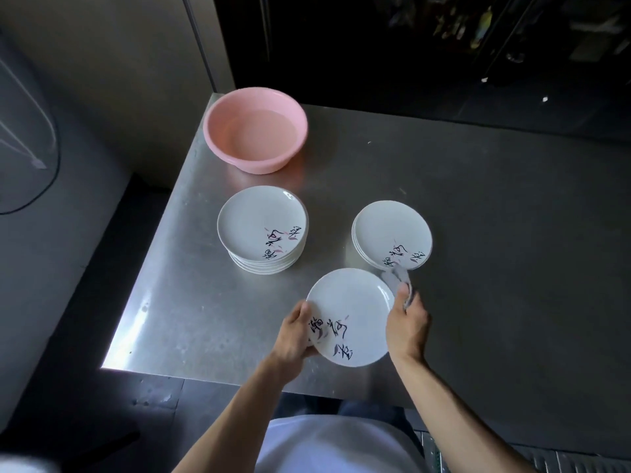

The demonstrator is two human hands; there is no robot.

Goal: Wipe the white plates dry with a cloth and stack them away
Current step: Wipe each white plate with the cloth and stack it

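Steel table [512, 233]: pink basin [259, 162], left stack [254, 223], right stack [389, 227] beyond; left hand [293, 336] grips plate [351, 302], right hand [408, 329] pinches cloth [397, 279].

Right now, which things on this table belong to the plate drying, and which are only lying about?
Part of the job:
- held plate, gripped by the left hand
- cloth, gripped by the right hand
- taller plate stack, on the left
- shorter plate stack, on the right

Lying about:
- pink basin, at the far corner
- steel table, only the work surface
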